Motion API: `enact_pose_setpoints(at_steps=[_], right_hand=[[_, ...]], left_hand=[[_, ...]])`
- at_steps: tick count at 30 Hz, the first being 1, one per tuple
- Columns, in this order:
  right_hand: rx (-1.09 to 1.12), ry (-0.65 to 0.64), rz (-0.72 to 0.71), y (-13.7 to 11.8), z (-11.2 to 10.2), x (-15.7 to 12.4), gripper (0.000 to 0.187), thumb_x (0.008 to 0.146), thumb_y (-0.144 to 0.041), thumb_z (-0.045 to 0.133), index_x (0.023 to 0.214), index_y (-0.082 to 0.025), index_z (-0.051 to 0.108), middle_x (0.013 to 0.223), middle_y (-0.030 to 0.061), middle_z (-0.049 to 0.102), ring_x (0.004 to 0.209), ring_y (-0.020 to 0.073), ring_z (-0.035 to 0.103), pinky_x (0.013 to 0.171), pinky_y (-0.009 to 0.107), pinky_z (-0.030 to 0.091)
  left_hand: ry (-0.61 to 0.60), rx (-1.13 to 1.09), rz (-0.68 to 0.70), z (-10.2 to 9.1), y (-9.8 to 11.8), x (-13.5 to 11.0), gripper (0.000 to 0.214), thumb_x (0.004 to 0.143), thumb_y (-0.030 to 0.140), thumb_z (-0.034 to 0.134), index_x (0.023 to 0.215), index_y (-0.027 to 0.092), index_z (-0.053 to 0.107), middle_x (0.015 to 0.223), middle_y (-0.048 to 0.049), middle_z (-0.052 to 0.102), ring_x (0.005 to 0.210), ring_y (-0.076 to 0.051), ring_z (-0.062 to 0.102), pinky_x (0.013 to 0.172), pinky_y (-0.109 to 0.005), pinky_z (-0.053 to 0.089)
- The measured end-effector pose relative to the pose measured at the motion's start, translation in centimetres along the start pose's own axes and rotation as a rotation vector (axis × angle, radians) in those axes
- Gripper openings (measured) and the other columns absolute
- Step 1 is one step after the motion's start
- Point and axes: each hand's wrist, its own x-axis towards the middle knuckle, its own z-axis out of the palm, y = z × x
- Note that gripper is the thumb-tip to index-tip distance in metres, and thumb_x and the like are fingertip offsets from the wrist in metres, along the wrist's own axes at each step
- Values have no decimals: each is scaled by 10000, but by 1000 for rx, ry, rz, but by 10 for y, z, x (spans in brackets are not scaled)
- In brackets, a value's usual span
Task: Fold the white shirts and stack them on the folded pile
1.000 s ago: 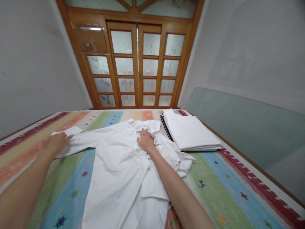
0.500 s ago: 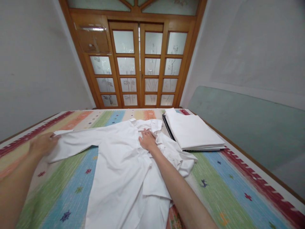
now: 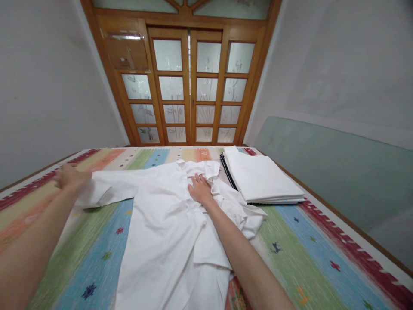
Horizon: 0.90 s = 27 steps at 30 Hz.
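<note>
A white shirt (image 3: 161,224) lies spread on a striped, many-coloured bedspread (image 3: 97,249). My right hand (image 3: 200,189) rests flat on the shirt just below the collar, fingers stretched out. My left hand (image 3: 69,176) is at the end of the left sleeve (image 3: 109,189), closed on the cuff and blurred by motion. The shirt's right side is bunched up beside my right forearm.
A stack of folded white cloth (image 3: 261,178) sits on a dark flat thing at the right of the bed. Wooden doors with frosted glass panes (image 3: 190,86) stand behind the bed. A pale green wall panel (image 3: 338,172) runs along the right.
My left hand has moved up and away with the sleeve end, drawing the sleeve out straighter to the left. My right hand has stayed on the shirt near the collar.
</note>
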Motion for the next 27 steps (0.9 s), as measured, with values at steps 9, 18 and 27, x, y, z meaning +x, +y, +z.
enact_pose_setpoints(at_steps=[9, 18, 27], right_hand=[[-140, -2, -173, 2, 1, -2, 536, 992, -306, 300, 1480, -104, 395, 1562, 113, 343, 1462, 300, 228, 1159, 440, 202], [-103, 53, -198, 2, 6, -2, 508, 975, -273, 329, 1442, -108, 444, 1530, 129, 397, 1457, 265, 256, 1164, 441, 221], [33, 73, -43, 1, 7, 8, 580, 943, -312, 394, 1470, -73, 393, 1554, 130, 355, 1476, 282, 190, 1172, 410, 215]], left_hand=[[-193, -194, 517, 58, 94, -89, 350, 841, 279, 504, 1140, 117, 582, 1242, -149, 614, 1176, -289, 527, 1030, -458, 397], [-391, -154, 704, 103, 181, -159, 552, 977, 414, 268, 1468, 179, 360, 1526, -136, 408, 1327, -320, 453, 1040, -490, 389], [-393, -21, 789, 125, 167, -178, 556, 986, 407, 230, 1423, 143, 449, 1513, -162, 420, 1415, -312, 335, 1097, -492, 308]])
